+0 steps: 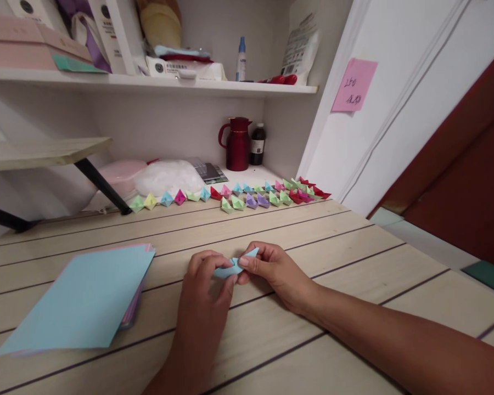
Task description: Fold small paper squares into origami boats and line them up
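Note:
A small light-blue folded paper boat (233,267) is held just above the slatted wooden table, between my two hands. My left hand (208,280) pinches its left end with thumb and fingers. On the other end, my right hand (261,263) grips the paper, its thumb pressed on the near face. Fingers cover parts of both ends. To the left lies a stack of coloured paper (78,296), a light-blue sheet on top and pink and purple edges below. Beyond my hands, rows of folded paper boats (251,201) in several colours line the table's far edge.
Behind the boats stand a red jug (237,145) and a dark bottle (257,145). A white plastic bag (168,178) sits at the back left, near a small raised shelf (45,153) on black legs. A pink note (354,85) is stuck to the right-hand panel.

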`<state>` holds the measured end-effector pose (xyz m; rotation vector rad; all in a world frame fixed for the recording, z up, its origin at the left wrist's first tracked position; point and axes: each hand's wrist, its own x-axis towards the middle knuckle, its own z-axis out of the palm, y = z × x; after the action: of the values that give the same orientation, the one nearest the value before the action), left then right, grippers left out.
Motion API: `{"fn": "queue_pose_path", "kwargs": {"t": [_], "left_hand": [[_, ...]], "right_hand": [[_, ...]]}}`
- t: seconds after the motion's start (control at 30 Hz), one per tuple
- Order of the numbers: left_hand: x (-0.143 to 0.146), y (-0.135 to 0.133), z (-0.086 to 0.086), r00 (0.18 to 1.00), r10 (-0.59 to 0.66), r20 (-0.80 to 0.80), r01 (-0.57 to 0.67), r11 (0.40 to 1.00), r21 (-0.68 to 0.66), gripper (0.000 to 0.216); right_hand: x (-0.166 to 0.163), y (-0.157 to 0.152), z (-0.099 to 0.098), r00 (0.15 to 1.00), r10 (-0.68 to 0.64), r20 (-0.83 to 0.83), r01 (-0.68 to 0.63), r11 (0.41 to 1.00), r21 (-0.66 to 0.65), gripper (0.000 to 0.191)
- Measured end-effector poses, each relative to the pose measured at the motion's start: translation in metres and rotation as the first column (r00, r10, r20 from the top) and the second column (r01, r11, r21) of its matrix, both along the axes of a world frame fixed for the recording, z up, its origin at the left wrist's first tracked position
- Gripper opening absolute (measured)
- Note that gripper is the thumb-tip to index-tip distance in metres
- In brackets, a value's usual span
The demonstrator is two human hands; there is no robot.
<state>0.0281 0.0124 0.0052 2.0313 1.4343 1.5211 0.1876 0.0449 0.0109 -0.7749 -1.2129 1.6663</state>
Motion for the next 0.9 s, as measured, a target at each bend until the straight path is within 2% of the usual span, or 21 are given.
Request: {"fn": "queue_pose_path", "kwargs": {"t": [0.13, 0.57, 0.73, 0.9], "left_hand": [[0.001, -0.001, 0.0011, 1.0, -0.002, -0.001, 0.002, 1.0, 0.03, 0.014], [0.0034, -0.0019, 0.0034, 0.998, -0.012, 0.062, 0.018, 0.995, -0.097, 0.005], [0.0019, -0.0006, 0.0044, 0.99, -0.016, 0.14, 0.049, 0.969, -0.241, 0.005], [0.001, -0.0011, 0.0074, 0.983, -0.001, 0.186, 0.076, 0.914, -0.398, 0.009]], "right_hand": [[-0.0001, 0.0003, 0.0005, 1.0, 0.0, -0.005, 0.0, 1.0, 0.0, 0.032], [-0.0011, -0.0011, -0.0006, 1.0, 0.016, -0.008, -0.016, 1.0, 0.022, 0.038], [-0.0014, -0.001, 0.0002, 1.0, 0.011, 0.009, -0.011, 0.999, 0.045, 0.034], [-0.0011, -0.0029, 0.0008, 0.998, -0.009, 0.058, 0.005, 0.998, 0.067, 0.032]]}}
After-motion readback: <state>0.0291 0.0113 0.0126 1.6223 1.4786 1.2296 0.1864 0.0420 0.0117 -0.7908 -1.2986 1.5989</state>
